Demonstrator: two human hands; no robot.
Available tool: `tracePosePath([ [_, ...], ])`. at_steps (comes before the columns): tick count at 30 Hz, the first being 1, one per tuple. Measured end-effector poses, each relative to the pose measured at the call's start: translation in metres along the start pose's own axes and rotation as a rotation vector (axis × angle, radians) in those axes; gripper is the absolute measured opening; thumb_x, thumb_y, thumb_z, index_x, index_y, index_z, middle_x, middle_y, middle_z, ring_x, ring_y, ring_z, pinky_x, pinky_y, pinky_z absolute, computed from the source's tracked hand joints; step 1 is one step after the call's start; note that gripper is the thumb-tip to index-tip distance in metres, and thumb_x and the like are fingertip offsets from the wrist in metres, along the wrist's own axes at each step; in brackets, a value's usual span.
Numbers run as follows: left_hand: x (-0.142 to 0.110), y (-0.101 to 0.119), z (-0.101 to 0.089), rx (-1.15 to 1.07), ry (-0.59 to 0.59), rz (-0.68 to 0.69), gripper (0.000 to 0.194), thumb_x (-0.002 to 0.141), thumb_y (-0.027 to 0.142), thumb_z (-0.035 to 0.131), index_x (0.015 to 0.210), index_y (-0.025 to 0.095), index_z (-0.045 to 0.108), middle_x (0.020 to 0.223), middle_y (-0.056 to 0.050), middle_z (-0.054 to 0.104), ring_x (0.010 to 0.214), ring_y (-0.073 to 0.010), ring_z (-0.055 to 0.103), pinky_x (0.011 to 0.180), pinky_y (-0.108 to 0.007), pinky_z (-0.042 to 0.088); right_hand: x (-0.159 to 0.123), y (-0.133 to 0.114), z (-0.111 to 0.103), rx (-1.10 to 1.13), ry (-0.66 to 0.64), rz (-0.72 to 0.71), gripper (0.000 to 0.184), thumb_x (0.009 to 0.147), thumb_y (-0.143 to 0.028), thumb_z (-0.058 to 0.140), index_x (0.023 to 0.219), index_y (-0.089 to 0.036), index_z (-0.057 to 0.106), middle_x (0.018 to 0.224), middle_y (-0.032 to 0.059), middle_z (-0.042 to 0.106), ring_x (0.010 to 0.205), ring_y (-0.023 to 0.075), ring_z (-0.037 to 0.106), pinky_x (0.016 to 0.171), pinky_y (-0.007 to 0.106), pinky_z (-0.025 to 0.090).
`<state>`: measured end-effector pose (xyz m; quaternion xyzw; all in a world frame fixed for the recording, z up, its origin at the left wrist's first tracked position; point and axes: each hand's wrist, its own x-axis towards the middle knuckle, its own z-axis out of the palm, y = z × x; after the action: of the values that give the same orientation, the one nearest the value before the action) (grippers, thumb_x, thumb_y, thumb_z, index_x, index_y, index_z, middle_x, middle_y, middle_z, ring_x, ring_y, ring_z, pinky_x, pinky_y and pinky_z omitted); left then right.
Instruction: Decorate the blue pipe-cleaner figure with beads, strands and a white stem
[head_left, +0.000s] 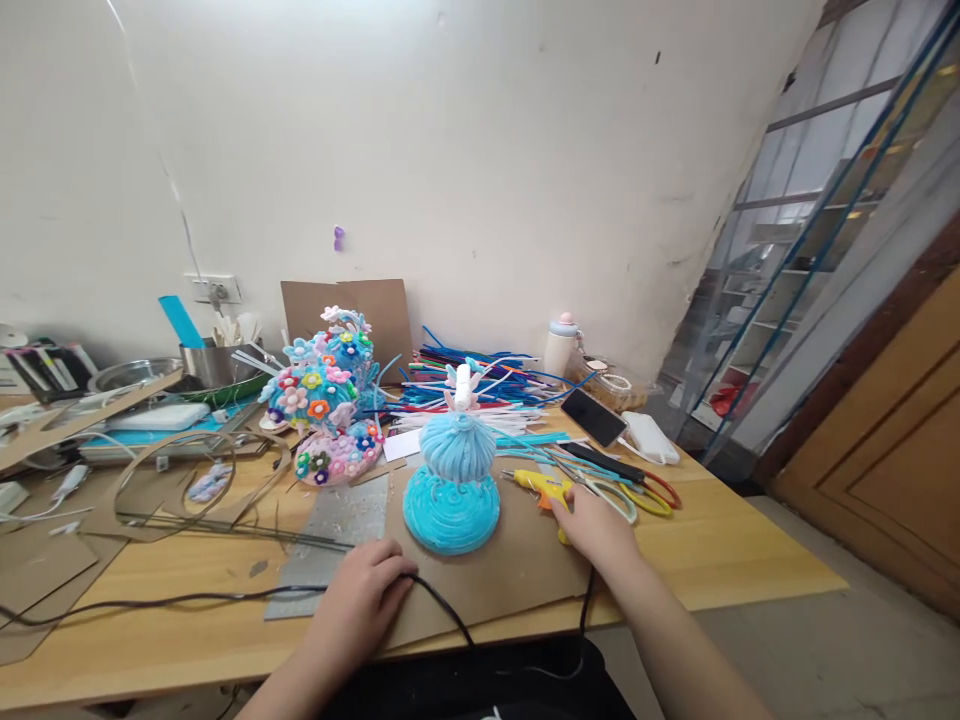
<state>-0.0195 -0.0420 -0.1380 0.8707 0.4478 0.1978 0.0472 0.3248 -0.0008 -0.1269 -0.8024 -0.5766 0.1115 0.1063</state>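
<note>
A blue pipe-cleaner figure [453, 480] with a domed skirt and a white top stands on a sheet of cardboard [517, 570] in the middle of the table. My right hand [592, 525] is closed around the handle of a yellow glue gun [546, 487] lying just right of the figure. My left hand [364, 595] rests on the cardboard's left edge, fingers curled loosely down over a black cable [187, 598], holding nothing I can make out.
Flowered pipe-cleaner pieces [322, 400] stand behind on the left, a heap of coloured pipe cleaners [480, 385] at the back. Scissors [637, 485], a phone [592, 415] and a white bottle [561, 345] lie right. Cardboard rings [176, 470] and a metal pot [210, 362] sit left.
</note>
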Motion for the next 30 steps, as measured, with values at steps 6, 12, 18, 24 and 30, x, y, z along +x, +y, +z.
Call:
tracePosePath([
  [6, -0.015, -0.003, -0.001, 0.026, -0.012, -0.023, 0.023, 0.095, 0.026, 0.049, 0.108, 0.027, 0.067, 0.106, -0.007, 0.068, 0.096, -0.0236, 0.065, 0.083, -0.039, 0.052, -0.013, 0.012, -0.016, 0.065, 0.049, -0.006, 0.044, 0.089, -0.057, 0.038, 0.101, -0.023, 0.063, 0.098, 0.0107, 0.074, 0.095, 0.0345, 0.068, 0.07, 0.039, 0.046],
  [12, -0.037, -0.005, 0.001, 0.105, -0.033, 0.048, 0.047, 0.086, 0.049, 0.061, 0.131, 0.034, 0.056, 0.135, -0.006, 0.061, 0.12, -0.0309, 0.058, 0.1, -0.051, 0.046, -0.024, 0.023, -0.028, 0.159, 0.076, -0.064, 0.047, 0.092, -0.057, 0.032, 0.094, -0.023, 0.064, 0.082, 0.0071, 0.073, 0.079, 0.0282, 0.068, 0.062, 0.035, 0.046],
  [18, -0.041, -0.005, 0.007, 0.128, -0.076, -0.004, 0.058, 0.087, 0.055, 0.058, 0.139, 0.033, 0.046, 0.143, -0.004, 0.055, 0.127, -0.0307, 0.054, 0.108, -0.058, 0.037, -0.06, 0.012, -0.009, 0.174, -0.101, -0.468, 0.036, 0.088, -0.04, 0.052, 0.11, -0.02, 0.071, 0.117, 0.0091, 0.071, 0.11, 0.0241, 0.064, 0.096, 0.033, 0.047],
  [24, -0.04, -0.006, 0.004, 0.128, -0.057, 0.035, 0.061, 0.087, 0.054, 0.058, 0.14, 0.027, 0.046, 0.142, -0.006, 0.055, 0.127, -0.0269, 0.055, 0.114, -0.052, 0.032, -0.086, -0.002, 0.011, -0.006, -0.252, -0.565, 0.05, 0.082, -0.026, 0.059, 0.131, -0.02, 0.062, 0.147, 0.0102, 0.048, 0.135, 0.0296, 0.046, 0.113, 0.044, 0.035],
  [30, -0.033, -0.012, 0.0, 0.157, -0.031, 0.086, 0.056, 0.087, 0.051, 0.059, 0.137, 0.027, 0.05, 0.138, -0.006, 0.059, 0.124, -0.0248, 0.058, 0.116, -0.049, 0.03, -0.083, -0.01, 0.018, -0.032, -0.253, -0.576, 0.048, 0.087, -0.022, 0.053, 0.135, -0.016, 0.058, 0.149, 0.0121, 0.044, 0.138, 0.0273, 0.043, 0.116, 0.042, 0.033],
])
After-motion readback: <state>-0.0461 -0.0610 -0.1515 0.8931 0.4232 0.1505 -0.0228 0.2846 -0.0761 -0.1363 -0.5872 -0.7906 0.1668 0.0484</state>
